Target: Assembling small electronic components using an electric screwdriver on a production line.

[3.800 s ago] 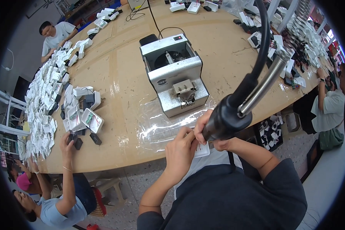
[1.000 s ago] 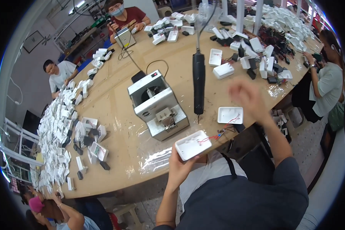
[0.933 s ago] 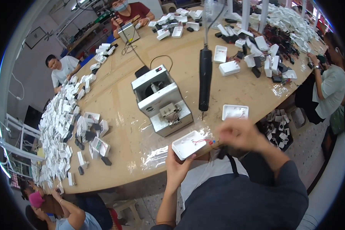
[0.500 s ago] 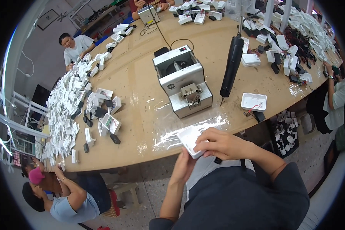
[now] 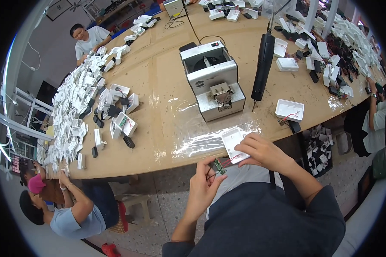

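Note:
My right hand [image 5: 266, 153] grips a white plastic case [image 5: 232, 139] by its near right side, its open hollow facing up. Between the thumb and fingers of my left hand [image 5: 203, 185] is a small green circuit board [image 5: 219, 166], held just off the case's near edge. Thin red wires [image 5: 236, 158] run from the board toward the case. A dark cable hangs under my left fingers, partly hidden. Both hands are over the table's near edge. Just beyond them stands a silver screw feeder [image 5: 218, 83], and a black electric screwdriver [image 5: 263, 66] hangs bit-down to its right.
Another white case [image 5: 290, 110] with wires and a black block lies at right. White and black parts [image 5: 75, 115] heap along the left; more parts [image 5: 330, 64] pile at far right. A bin of parts [image 5: 317, 150] sits below the table. Several people work around it.
The green board now shows outside the case, in my left hand. My hands have drawn apart, and the case has shifted right in my right hand. The view has shifted slightly.

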Motion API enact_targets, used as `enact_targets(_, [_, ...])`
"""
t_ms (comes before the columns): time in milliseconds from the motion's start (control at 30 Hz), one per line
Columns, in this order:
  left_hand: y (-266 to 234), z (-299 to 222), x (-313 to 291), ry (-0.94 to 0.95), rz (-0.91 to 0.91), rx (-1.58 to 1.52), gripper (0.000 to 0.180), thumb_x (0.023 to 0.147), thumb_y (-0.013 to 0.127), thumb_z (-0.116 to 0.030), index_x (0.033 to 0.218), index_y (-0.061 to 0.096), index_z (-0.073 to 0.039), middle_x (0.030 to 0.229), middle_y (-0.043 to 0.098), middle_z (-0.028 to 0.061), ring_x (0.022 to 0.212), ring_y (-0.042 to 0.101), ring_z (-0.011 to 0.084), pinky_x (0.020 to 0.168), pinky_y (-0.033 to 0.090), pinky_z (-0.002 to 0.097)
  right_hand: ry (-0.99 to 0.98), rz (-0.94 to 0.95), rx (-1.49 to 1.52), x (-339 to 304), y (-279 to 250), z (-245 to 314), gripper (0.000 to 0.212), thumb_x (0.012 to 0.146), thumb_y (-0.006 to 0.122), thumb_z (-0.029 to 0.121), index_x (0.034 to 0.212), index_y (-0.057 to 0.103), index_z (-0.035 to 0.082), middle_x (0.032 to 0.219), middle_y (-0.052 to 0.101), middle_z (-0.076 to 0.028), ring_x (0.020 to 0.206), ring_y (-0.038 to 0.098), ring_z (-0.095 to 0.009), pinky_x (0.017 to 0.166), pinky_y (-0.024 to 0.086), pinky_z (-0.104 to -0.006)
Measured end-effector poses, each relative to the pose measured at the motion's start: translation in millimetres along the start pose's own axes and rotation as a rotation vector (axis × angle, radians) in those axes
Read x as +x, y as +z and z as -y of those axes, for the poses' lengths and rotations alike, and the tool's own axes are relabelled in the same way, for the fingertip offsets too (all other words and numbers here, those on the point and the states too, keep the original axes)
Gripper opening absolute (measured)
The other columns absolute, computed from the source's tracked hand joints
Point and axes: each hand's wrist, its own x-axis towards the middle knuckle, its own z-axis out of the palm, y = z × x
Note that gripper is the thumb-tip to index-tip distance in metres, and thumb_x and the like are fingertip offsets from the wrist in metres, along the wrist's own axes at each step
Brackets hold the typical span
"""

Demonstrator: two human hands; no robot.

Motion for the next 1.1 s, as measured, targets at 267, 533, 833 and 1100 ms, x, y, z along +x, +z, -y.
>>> enact_targets(267, [-7,-11,56,0.431,-0.16,0.502,0.052,0.079,0.085,-0.019,0.122,0.06,-0.006,0.106,0.066,0.01,0.083,0.066,0.0248,0.064,0.053,0.0323,-0.133,-0.007,0.151,4,6,-19,0.046,0.075,0.083,0.015,0.117,0.063,0.011,0.108,0.059,-0.008,0.132,0.049,-0.035,0.103,0.045,-0.0446])
enact_targets(533, [-2,-23,82,0.384,0.089,0.68,0.033,0.084,0.079,-0.019,0.114,0.068,-0.01,0.103,0.064,0.0109,0.082,0.07,0.0301,0.066,0.054,0.0406,0.005,0.003,0.335,18,-1,-23,0.053,0.077,0.083,0.017,0.123,0.06,0.004,0.139,0.042,-0.02,0.13,0.047,-0.039,0.104,0.046,-0.043])
enact_targets(833, [-4,-26,86,0.435,0.111,0.404,0.027,0.088,0.072,-0.006,0.114,0.068,-0.006,0.101,0.064,0.0134,0.082,0.069,0.0321,0.067,0.055,0.0405,-0.023,0.061,0.321,25,-6,-27,0.046,0.078,0.084,0.02,0.111,0.059,0.001,0.138,0.041,-0.02,0.13,0.047,-0.039,0.105,0.045,-0.0422])
enact_targets(1100, [16,-28,79,0.295,-0.029,0.47,0.016,0.087,0.074,-0.01,0.101,0.068,-0.006,0.096,0.064,0.0108,0.072,0.067,0.0315,0.062,0.052,0.0405,0.111,-0.071,0.422,12,-6,-24,0.056,0.082,0.084,0.026,0.119,0.049,0.003,0.139,0.04,-0.02,0.133,0.045,-0.036,0.107,0.043,-0.0449])
